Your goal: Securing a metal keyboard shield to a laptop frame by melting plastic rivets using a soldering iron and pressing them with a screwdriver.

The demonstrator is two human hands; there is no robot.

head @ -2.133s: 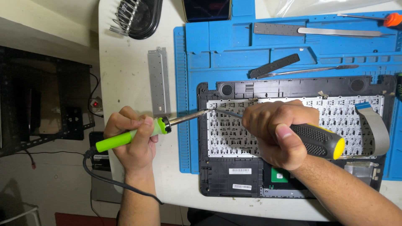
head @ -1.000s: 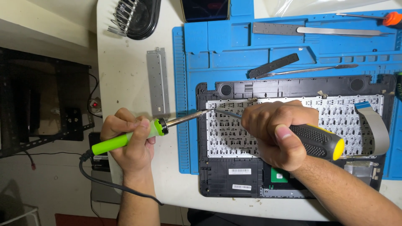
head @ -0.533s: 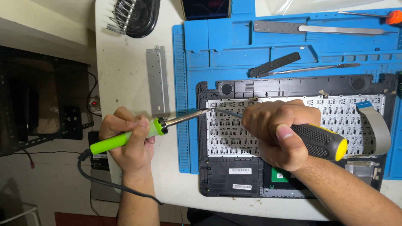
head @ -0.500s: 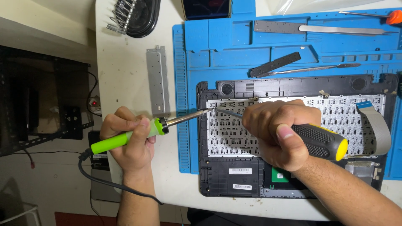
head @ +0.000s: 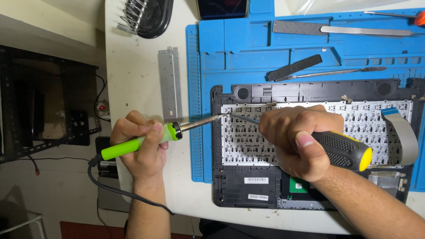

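My left hand (head: 141, 146) grips a green-handled soldering iron (head: 133, 145) with a black cord. Its metal tip (head: 217, 117) touches the upper left corner of a keyboard's metal backplate (head: 248, 141), which sits in an upturned black laptop case (head: 239, 186). My right hand (head: 296, 139) is wrapped around a screwdriver with a black and yellow handle (head: 343, 150). The screwdriver's thin shaft (head: 245, 119) meets the iron's tip at that same corner.
A blue repair mat (head: 230, 53) lies under the laptop and carries tweezers (head: 367, 31), a metal spudger (head: 336, 72) and a black strip (head: 294, 67). A grey metal bracket (head: 170, 84) lies on the white table. A black soldering stand (head: 146, 15) sits at the back left. A grey ribbon cable (head: 405, 132) curls at right.
Both hands and tools stay almost still at the keyboard's upper left corner; only slight camera shifts show.
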